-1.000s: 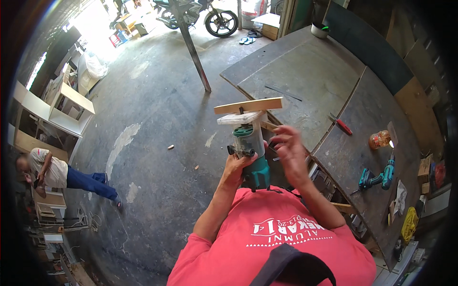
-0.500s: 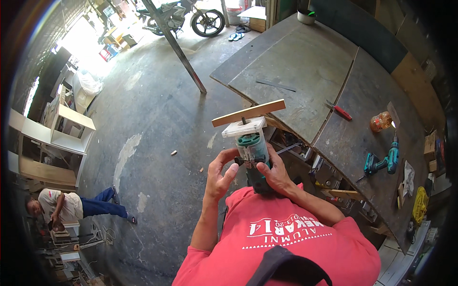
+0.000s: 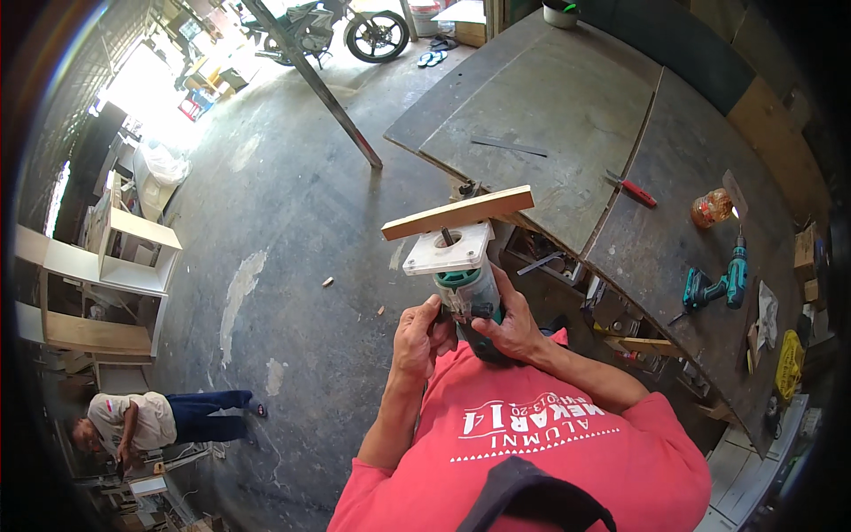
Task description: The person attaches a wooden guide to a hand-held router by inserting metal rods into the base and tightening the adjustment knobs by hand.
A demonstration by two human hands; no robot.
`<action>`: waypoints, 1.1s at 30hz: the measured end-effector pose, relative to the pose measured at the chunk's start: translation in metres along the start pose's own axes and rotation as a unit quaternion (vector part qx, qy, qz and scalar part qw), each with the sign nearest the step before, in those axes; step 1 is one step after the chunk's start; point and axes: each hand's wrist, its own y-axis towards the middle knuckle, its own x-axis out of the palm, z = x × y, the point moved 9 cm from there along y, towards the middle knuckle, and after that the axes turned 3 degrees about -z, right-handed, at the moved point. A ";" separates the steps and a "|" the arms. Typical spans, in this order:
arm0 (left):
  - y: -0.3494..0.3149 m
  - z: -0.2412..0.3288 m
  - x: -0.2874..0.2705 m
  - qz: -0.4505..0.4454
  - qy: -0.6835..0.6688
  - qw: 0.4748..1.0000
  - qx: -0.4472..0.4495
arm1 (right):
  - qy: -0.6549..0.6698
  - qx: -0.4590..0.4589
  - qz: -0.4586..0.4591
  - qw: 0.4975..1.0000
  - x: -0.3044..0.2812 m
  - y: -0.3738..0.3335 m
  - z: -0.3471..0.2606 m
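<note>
A teal trim router (image 3: 463,294) with a clear housing is held upside down against my red shirt, its pale square base plate (image 3: 450,248) and bit facing up. A straight wooden strip (image 3: 459,213) lies across the far side of the plate. My right hand (image 3: 512,324) is wrapped round the router body from the right, thumb across its front. On the other side my left hand (image 3: 418,335) is closed, thumb and fingers pinched at the left of the clear housing; the small part between them is mostly hidden.
To the right stands a workbench (image 3: 550,106) bearing a red-handled tool (image 3: 636,193), a thin dark strip (image 3: 509,146), a jar (image 3: 709,210) and a teal cordless drill (image 3: 727,282). A metal post (image 3: 328,93) rises ahead. Another person (image 3: 146,421) works at the lower left, near white cabinets (image 3: 133,253).
My left hand has gone from loosely spread fingers to a pinch at the router's side. The router's base has tipped slightly toward me. The other person has shifted posture.
</note>
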 end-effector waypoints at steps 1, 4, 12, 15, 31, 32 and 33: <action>-0.001 0.003 0.002 0.000 0.001 1.000 -0.002 | 0.004 -0.009 -0.001 1.000 0.000 0.001 0.001; -0.001 0.021 0.005 0.039 0.140 0.989 0.036 | 0.018 -0.010 -0.002 1.000 -0.002 0.001 0.008; -0.018 0.066 0.036 0.014 0.570 0.730 0.377 | 0.028 -0.015 0.014 0.999 -0.005 0.001 0.011; 0.000 0.047 0.017 0.017 0.397 0.896 0.197 | 0.026 -0.011 0.015 0.999 -0.005 -0.001 0.010; -0.020 0.059 0.043 -0.048 0.553 0.744 0.372 | 0.042 -0.002 -0.004 0.999 -0.003 -0.010 -0.002; -0.015 0.055 0.036 -0.043 0.537 0.779 0.322 | 0.062 0.018 -0.020 0.998 0.000 -0.010 -0.002; -0.015 0.052 0.036 -0.044 0.537 0.778 0.322 | 0.062 0.018 -0.019 0.998 0.000 -0.010 -0.002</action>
